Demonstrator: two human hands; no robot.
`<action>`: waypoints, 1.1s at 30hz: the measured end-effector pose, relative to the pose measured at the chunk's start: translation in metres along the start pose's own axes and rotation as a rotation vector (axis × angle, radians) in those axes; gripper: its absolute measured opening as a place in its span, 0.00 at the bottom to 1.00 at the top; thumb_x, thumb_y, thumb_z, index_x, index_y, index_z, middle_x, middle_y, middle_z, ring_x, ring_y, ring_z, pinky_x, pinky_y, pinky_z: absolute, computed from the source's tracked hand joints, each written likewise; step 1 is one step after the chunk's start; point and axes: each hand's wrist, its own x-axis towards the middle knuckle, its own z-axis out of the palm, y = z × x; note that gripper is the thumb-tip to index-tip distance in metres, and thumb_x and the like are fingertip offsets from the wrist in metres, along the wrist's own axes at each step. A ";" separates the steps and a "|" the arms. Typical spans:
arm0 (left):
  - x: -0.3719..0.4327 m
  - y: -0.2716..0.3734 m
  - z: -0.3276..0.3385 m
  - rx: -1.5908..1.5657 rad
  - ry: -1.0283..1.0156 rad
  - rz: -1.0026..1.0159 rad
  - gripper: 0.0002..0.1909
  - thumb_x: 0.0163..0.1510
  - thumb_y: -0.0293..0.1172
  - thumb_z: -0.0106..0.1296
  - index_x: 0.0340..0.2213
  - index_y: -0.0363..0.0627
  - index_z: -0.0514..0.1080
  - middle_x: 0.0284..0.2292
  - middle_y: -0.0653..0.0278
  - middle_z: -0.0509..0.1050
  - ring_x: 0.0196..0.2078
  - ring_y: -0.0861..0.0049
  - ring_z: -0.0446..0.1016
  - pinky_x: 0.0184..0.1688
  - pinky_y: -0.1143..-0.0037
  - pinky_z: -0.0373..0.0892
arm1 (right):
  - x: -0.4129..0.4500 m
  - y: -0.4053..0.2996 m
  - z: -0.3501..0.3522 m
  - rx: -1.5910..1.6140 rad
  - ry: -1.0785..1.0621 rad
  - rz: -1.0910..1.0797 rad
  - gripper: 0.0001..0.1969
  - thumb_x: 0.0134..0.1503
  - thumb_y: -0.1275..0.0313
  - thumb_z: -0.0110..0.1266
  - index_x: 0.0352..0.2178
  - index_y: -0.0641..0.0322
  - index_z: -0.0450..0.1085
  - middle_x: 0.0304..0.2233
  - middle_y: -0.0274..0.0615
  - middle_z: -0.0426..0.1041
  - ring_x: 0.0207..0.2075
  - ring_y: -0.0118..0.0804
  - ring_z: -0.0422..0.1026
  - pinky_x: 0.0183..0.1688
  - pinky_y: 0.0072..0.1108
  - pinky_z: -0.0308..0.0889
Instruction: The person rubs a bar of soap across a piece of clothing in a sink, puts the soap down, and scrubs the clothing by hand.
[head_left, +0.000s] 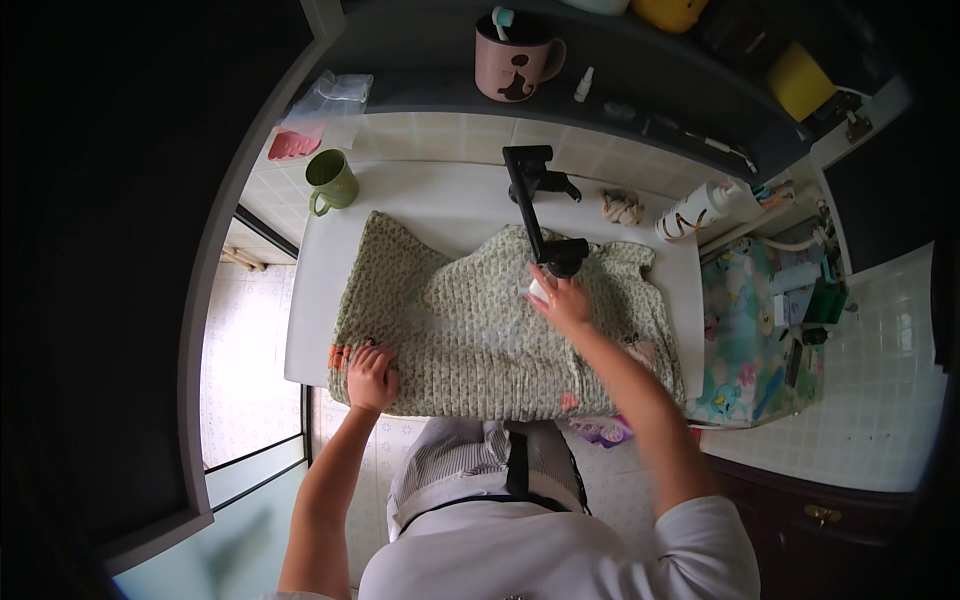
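Observation:
A quilted fabric (480, 315) with a small green leafy print is spread over the white washbasin (420, 184), and its middle looks wet. My left hand (371, 377) rests on its left front part, beside an orange bow; whether the fingers pinch the cloth is unclear. Just below the spout of the black faucet (534, 217), my right hand (564, 304) holds a small white piece (538, 291), which looks like a bar of soap. The fingers partly hide it. The bowl of the basin lies hidden under the fabric.
A green mug (331, 181) stands at the back left. At the back right are a crumpled beige cloth (622, 206) and a white pump bottle (691, 213). A dark shelf (435, 94) above bears a pink mug (514, 60). Right of the basin stands a patterned-cover surface (739, 352).

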 end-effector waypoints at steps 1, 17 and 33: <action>0.001 0.001 0.001 0.004 0.006 0.003 0.14 0.37 0.25 0.45 0.31 0.41 0.72 0.34 0.57 0.75 0.40 0.59 0.72 0.52 0.63 0.64 | 0.000 -0.015 0.004 0.000 0.001 -0.002 0.34 0.54 0.51 0.50 0.60 0.31 0.47 0.39 0.51 0.65 0.33 0.46 0.67 0.33 0.35 0.66; 0.004 0.003 0.003 0.006 0.003 0.025 0.14 0.37 0.25 0.45 0.30 0.40 0.72 0.33 0.57 0.75 0.39 0.58 0.72 0.52 0.63 0.64 | -0.008 -0.045 0.006 -0.162 -0.002 0.256 0.37 0.55 0.49 0.47 0.62 0.41 0.43 0.42 0.50 0.62 0.34 0.46 0.68 0.31 0.33 0.68; -0.001 0.001 0.004 0.006 -0.028 -0.019 0.13 0.39 0.24 0.46 0.31 0.41 0.72 0.33 0.57 0.75 0.41 0.60 0.71 0.53 0.62 0.63 | -0.001 -0.043 0.009 0.089 0.216 0.380 0.24 0.56 0.64 0.50 0.53 0.56 0.56 0.42 0.50 0.64 0.36 0.52 0.67 0.36 0.36 0.66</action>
